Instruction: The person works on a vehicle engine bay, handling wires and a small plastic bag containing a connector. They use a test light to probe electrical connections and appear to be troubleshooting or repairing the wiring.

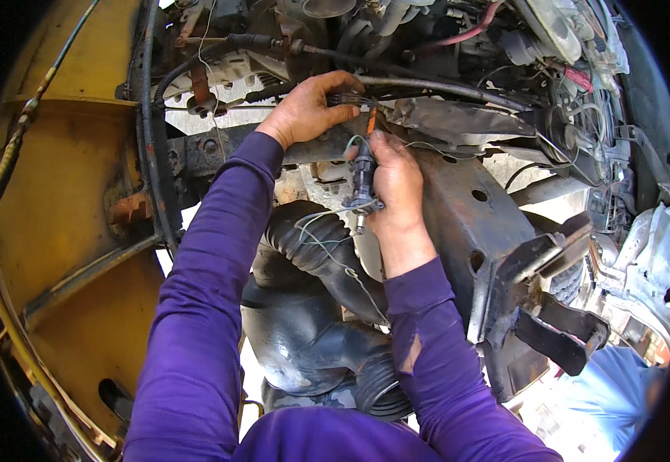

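Near the top centre, the fingers of my left hand [308,112] are closed round a dark piece [348,100] among the cables, too small to make out. Just below and right, my right hand [393,185] grips a black cylindrical component [363,175] with a metal lower end and thin pale and green wires hanging from it. A slim orange piece [373,117] stands above my right thumb, between the two hands; what it belongs to is unclear. Both hands are over a dark steel crossmember [304,152], with corrugated black ducting [304,231] below.
A worn yellow panel [81,269] with a hose along it fills the left. A steel frame member [458,231] with brackets runs at right. Hoses and engine parts [427,38] crowd the top. At lower right is a person's blue-clothed body [604,393].
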The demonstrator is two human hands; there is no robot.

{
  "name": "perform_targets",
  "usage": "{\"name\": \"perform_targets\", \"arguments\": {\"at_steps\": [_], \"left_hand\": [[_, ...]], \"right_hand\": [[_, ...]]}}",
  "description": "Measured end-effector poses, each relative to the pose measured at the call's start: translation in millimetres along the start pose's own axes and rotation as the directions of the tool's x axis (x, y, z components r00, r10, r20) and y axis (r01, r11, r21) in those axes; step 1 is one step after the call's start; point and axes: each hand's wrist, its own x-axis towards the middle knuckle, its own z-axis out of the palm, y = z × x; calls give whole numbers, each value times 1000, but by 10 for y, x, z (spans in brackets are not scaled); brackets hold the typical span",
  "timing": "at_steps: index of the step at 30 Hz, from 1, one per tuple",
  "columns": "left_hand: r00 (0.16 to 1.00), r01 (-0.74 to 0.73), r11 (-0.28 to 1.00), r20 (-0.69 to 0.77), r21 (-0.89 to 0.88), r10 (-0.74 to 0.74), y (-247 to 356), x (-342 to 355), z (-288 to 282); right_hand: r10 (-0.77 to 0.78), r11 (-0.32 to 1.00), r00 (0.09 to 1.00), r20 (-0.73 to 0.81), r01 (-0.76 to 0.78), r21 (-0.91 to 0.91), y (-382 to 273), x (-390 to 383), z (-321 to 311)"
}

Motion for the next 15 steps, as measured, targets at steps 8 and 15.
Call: {"name": "perform_targets", "arguments": {"at_steps": [8, 15], "left_hand": [[992, -8, 997, -122, 77, 17, -82, -10, 95], [990, 28, 985, -138, 170, -4, -41, -23, 72]], "right_hand": [[-21, 997, 1000, 0, 21, -79, -47, -54, 28], [4, 998, 1000, -24, -5, -55, -41, -25, 30]]}}
